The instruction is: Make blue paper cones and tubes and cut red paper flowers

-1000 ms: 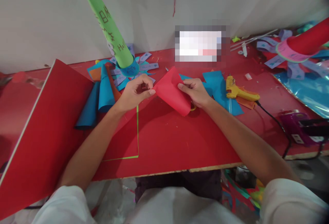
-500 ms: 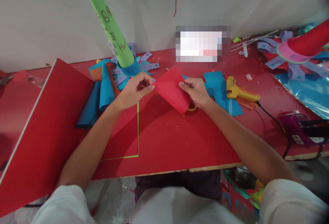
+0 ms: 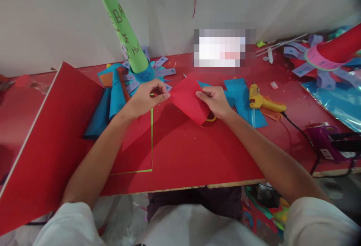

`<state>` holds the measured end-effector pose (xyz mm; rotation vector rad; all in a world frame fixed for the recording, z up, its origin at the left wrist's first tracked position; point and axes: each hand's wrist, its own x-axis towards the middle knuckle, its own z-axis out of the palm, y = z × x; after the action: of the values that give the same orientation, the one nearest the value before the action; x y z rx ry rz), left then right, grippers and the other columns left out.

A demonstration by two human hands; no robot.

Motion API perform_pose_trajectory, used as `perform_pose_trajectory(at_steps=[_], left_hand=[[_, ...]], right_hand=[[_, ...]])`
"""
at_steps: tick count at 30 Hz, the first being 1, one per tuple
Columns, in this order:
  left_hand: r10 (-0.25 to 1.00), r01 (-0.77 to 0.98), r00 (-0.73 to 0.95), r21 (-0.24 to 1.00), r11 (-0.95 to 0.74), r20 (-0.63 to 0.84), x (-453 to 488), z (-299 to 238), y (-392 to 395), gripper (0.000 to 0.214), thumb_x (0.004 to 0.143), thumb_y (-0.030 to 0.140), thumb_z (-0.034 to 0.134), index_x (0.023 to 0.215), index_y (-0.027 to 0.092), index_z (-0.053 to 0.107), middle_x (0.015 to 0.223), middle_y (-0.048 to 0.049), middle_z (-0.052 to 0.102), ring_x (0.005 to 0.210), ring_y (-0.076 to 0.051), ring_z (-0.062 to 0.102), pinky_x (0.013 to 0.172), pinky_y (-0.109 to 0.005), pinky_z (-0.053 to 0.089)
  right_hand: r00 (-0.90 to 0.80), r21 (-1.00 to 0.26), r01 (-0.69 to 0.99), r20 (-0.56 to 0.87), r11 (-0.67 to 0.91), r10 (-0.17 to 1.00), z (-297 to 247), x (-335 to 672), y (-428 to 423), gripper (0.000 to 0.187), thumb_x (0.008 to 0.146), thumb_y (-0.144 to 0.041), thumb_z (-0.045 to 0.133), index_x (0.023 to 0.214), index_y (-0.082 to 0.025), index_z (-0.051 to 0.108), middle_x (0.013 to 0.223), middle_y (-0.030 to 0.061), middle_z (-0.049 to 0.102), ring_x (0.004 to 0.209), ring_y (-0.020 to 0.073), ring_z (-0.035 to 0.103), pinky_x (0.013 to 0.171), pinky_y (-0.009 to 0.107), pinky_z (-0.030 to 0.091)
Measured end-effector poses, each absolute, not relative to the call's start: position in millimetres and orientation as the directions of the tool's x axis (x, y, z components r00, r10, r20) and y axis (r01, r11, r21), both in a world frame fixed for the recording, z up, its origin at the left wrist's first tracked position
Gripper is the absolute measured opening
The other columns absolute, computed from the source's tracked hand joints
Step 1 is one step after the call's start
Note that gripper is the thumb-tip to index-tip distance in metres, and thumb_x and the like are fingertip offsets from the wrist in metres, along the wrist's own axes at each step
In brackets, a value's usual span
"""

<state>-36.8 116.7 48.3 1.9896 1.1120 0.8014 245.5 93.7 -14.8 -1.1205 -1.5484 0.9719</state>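
A small sheet of red paper [image 3: 189,99] is held up between both hands above the red table [image 3: 180,155]. My left hand [image 3: 149,97] pinches its left corner between thumb and fingertips. On the opposite side, my right hand [image 3: 216,101] grips the sheet's edge, thumb in front and fingers behind. Part of a yellow loop, perhaps a scissors handle [image 3: 211,118], shows under the paper by the right hand. Behind my left hand stands a green paper tube [image 3: 128,39] with writing, set in a blue base with purple strips around it.
To the right lie a yellow glue gun [image 3: 266,101], blue paper pieces [image 3: 242,95] and a purple power box [image 3: 329,140]. A large red board [image 3: 50,133] leans at the left beside rolled blue paper [image 3: 98,120]. A red tube [image 3: 344,44] with a pink collar is far right.
Both hands keep nearly the same hold on the red paper. The view has shifted very slightly; nothing was let go or picked up.
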Motion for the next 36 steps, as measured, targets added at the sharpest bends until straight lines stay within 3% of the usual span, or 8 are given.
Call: perform_pose_trajectory(at_steps=[13, 21, 26, 36], left_hand=[[0.879, 0.479, 0.462, 0.801, -0.358, 0.116, -39.4, 43.8, 120.5, 0.028, 0.091, 0.047, 0.075, 0.086, 0.020, 0.068, 0.084, -0.0026, 0.070, 0.077, -0.014, 0.062, 0.073, -0.029, 0.050], [0.880, 0.408, 0.468, 0.865, -0.292, 0.076, -38.3, 38.1, 122.7, 0.028, 0.085, 0.042, 0.081, 0.084, 0.020, 0.064, 0.085, -0.0016, 0.065, 0.076, -0.013, 0.060, 0.070, -0.027, 0.051], [0.886, 0.357, 0.463, 0.910, -0.213, 0.026, -36.6, 40.7, 119.6, 0.028, 0.083, 0.037, 0.083, 0.083, 0.019, 0.061, 0.079, 0.0011, 0.062, 0.066, -0.010, 0.060, 0.063, -0.024, 0.053], [0.865, 0.411, 0.502, 0.883, -0.227, -0.011, -41.7, 44.8, 119.7, 0.024, 0.086, 0.033, 0.081, 0.078, 0.018, 0.063, 0.065, -0.0005, 0.068, 0.061, -0.012, 0.066, 0.061, -0.024, 0.053]], right_hand=[[-0.140, -0.914, 0.253, 0.291, 0.318, 0.946, -14.6, 246.5, 93.5, 0.070, 0.092, -0.076, 0.067, 0.063, -0.023, 0.030, 0.067, -0.0037, 0.025, 0.066, 0.0128, 0.022, 0.060, 0.033, 0.021], [-0.156, -0.904, 0.280, 0.289, 0.323, 0.945, -13.2, 246.7, 93.0, 0.069, 0.094, -0.076, 0.064, 0.063, -0.024, 0.032, 0.067, -0.0035, 0.026, 0.066, 0.0127, 0.023, 0.060, 0.032, 0.021], [-0.151, -0.893, 0.304, 0.300, 0.333, 0.942, -16.2, 247.5, 94.2, 0.070, 0.093, -0.079, 0.062, 0.064, -0.023, 0.031, 0.067, -0.0034, 0.027, 0.066, 0.0126, 0.024, 0.060, 0.032, 0.021], [-0.182, -0.882, 0.324, 0.297, 0.342, 0.937, -16.0, 247.8, 93.3, 0.070, 0.093, -0.080, 0.061, 0.064, -0.023, 0.035, 0.067, -0.0030, 0.028, 0.066, 0.0128, 0.025, 0.059, 0.032, 0.021]])
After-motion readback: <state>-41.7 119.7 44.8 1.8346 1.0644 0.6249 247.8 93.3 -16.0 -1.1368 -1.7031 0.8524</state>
